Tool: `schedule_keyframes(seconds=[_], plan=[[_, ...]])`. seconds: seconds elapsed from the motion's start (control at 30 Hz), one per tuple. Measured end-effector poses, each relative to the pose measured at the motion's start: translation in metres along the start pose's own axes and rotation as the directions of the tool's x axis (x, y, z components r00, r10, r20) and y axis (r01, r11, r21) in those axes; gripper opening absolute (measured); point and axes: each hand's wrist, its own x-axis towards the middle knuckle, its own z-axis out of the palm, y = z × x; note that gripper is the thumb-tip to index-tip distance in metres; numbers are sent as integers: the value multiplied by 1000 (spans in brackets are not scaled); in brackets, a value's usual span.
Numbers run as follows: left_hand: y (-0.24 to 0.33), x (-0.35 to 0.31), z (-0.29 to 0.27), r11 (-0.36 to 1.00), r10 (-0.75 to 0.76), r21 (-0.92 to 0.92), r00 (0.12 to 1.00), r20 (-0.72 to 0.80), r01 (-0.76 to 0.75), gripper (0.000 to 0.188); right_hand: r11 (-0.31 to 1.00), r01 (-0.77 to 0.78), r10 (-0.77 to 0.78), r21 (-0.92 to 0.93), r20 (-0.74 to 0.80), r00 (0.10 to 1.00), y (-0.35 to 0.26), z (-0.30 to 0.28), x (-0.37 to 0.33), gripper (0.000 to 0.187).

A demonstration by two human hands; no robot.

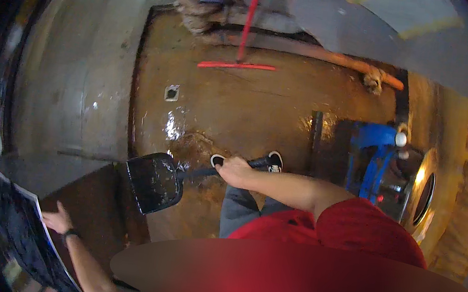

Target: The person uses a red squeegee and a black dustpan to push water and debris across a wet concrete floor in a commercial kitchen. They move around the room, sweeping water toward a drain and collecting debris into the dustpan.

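My right hand point(234, 172) is wrapped round the dark handle of a black shovel point(154, 183). The broad scoop points left, low over the floor, and the handle's end reaches past my hand toward my shoe. Off to the left, my left hand point(58, 219) has its thumb stretched apart, with its fingertips at the pale edge of a container-like thing point(36, 239) that is black and glossy inside. What it contains cannot be made out. A dark band circles my left wrist.
A red floor squeegee point(237, 65) stands ahead on the wet brown floor point(262, 103), near a small square drain point(172, 93). An orange pipe point(347, 61) runs along the far edge. At right are a blue frame point(374, 139) and a round metal piece point(422, 190); at left, a grey wall-like surface point(81, 71).
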Motion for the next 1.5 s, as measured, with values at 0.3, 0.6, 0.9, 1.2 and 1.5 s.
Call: schedule_keyframes(seconds=[0.3, 0.6, 0.9, 1.2, 1.5], plan=[[200, -321, -81, 596, 318, -722, 721, 615, 352, 80, 735, -501, 545, 458, 41, 837, 128, 48, -179, 39], [237, -444, -137, 495, 786, -846, 516, 340, -198, 70, -158, -525, 669, 837, 482, 566, 430, 35, -494, 18], [184, -494, -152, 778, 292, -543, 583, 758, 316, 86, 87, -153, 979, 984, -56, 194, 527, -78, -840, 21], [244, -422, -257, 327, 327, -877, 828, 455, 352, 74, 43, -251, 931, 967, 53, 362, 459, 25, -654, 22], [134, -175, -223, 453, -108, -886, 993, 56, 99, 70, 255, -673, 724, 695, 323, 609, 292, 25, -314, 42]])
